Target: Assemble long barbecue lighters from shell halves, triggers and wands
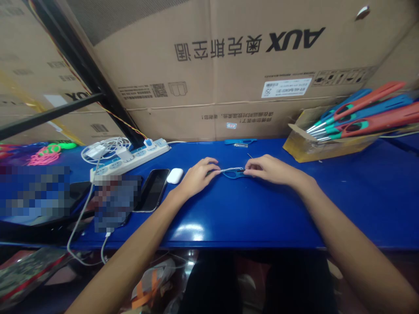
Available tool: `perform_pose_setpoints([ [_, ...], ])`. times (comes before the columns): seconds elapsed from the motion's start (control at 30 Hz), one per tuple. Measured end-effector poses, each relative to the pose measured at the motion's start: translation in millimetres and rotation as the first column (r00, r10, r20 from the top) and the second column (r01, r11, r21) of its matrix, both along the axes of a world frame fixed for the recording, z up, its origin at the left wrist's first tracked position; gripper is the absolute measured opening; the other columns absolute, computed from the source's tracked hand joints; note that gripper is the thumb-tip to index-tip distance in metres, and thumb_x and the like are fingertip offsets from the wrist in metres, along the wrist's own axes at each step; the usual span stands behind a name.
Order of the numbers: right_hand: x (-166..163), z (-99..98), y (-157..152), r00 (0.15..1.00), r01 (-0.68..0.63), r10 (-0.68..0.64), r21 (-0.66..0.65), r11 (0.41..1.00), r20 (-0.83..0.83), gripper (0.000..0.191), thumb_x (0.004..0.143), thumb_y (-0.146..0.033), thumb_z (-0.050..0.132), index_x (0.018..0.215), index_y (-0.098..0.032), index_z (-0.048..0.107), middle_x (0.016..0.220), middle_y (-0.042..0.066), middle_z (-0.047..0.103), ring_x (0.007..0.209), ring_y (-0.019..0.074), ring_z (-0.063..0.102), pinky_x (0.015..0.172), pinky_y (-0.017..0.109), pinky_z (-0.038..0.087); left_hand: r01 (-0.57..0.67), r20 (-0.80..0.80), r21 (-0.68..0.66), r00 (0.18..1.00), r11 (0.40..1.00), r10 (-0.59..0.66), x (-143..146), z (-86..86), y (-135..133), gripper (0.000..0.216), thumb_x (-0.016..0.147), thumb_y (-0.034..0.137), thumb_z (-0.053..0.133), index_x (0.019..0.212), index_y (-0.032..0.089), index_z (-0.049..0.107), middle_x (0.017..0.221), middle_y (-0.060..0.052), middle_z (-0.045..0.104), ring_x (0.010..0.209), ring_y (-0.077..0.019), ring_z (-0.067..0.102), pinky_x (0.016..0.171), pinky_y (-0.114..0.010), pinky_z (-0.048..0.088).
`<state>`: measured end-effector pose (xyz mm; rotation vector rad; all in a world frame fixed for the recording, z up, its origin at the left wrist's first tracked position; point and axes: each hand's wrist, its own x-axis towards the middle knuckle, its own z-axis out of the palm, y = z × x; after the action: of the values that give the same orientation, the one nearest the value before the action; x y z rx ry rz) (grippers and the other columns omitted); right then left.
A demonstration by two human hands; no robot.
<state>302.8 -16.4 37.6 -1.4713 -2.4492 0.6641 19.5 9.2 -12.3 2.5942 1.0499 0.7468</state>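
On the blue table [222, 213], a blue lighter casing [233, 175] lies between my two hands. A thin white wire [231, 169] runs along it. My left hand [198, 176] has its fingertips closed on the wire's left end. At the casing's right end, my right hand [266, 169] pinches a small dark piece whose kind I cannot make out. A thin metal pin sticks up beside the right fingertips. Farther back lie another blue casing part [240, 141] and a small clear piece [241, 145].
Red and blue long-nosed lighters [369, 107] fill an open cardboard box [304, 146] at right. Left are a white earbud case [175, 175], a black phone [152, 191], a power strip [140, 152] and white cables [106, 146]. A large carton [209, 78] walls the back.
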Motion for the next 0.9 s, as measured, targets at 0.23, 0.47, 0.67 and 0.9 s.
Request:
perform_pose_setpoints([
  [0.23,-2,0.5,-1,1.000,0.000,-0.001,-0.023,1.000,-0.010,0.025,0.099,-0.040,0.054,0.088,-0.020,0.065,0.080,0.003,0.075,0.070,0.0161,0.063,0.064,0.028,0.038,-0.003,-0.011,0.003,1.000,1.000,0.004,2,0.2,1,0.021,0.104,0.032,0.054,0.109,0.023,0.072,0.110,-0.005,0.075,0.101,-0.0229,0.067,0.095,-0.042,0.052],
  [0.47,3,2.8,-1,0.999,-0.001,0.003,-0.038,0.999,0.046,0.027,0.096,-0.044,0.058,0.088,-0.020,0.070,0.082,0.004,0.073,0.071,0.0173,0.060,0.064,0.030,0.037,0.091,0.022,-0.015,0.996,0.996,-0.091,1,5.1,-1,0.023,0.104,0.032,0.054,0.109,0.023,0.074,0.110,-0.006,0.073,0.103,-0.0222,0.068,0.094,-0.039,0.053],
  [0.67,2,3.6,-3,0.999,0.011,-0.008,-0.086,0.996,0.035,0.025,0.094,-0.042,0.060,0.084,-0.020,0.068,0.080,0.005,0.071,0.070,0.0177,0.059,0.062,0.031,0.037,0.150,0.043,-0.015,0.988,0.989,-0.149,-1,11.3,-3,0.023,0.104,0.033,0.054,0.108,0.022,0.075,0.108,-0.008,0.074,0.100,-0.0224,0.070,0.091,-0.039,0.055],
  [0.9,1,3.8,-5,0.998,0.009,-0.003,-0.087,0.996,0.063,0.024,0.094,-0.041,0.059,0.082,-0.021,0.066,0.074,0.003,0.069,0.064,0.0160,0.056,0.059,0.031,0.036,0.169,-0.002,0.006,0.986,0.986,-0.169,1,7.8,-2,0.022,0.104,0.033,0.056,0.109,0.024,0.076,0.109,-0.008,0.074,0.101,-0.0224,0.068,0.094,-0.041,0.054],
])
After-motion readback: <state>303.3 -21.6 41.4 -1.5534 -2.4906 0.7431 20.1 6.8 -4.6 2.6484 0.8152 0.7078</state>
